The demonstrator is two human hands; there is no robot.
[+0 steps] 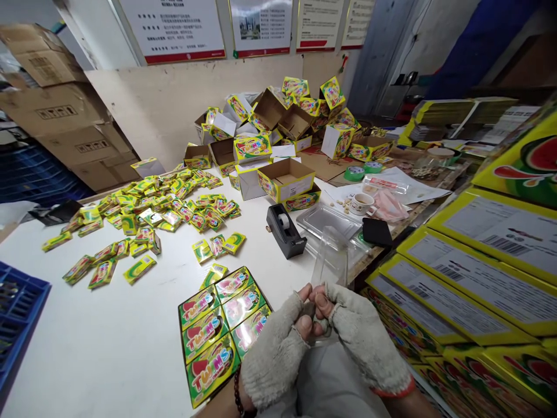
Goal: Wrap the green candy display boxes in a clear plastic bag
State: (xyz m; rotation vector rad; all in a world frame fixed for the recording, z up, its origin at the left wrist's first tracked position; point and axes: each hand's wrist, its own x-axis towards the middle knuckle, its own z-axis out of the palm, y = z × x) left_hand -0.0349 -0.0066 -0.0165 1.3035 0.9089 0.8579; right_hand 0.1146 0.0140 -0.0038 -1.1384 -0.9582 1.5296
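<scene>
Fingerless pale knitted gloves cover both my hands. My left hand (pixel 281 342) and my right hand (pixel 354 331) meet at the table's front edge, fingertips pinched together on a piece of clear plastic (pixel 331 255) that rises above them. Its exact shape is hard to make out. Just left of my left hand, an open tray of "Twins" candy boxes (pixel 211 331) lies on the white table, several green and yellow packs in two columns. Beyond it are a few loose small packs (pixel 217 247). A black tape dispenser (pixel 285 232) stands ahead of my hands.
A heap of small packs (pixel 174 200) covers the back left. Behind are piled yellow display cartons (pixel 287 180). Clear plastic trays (pixel 328 220), a cup (pixel 362 203) and a black phone-like slab (pixel 377 232) sit right. Stacked cartons (pixel 483 255) rise close on my right; a blue crate (pixel 20 319) is left.
</scene>
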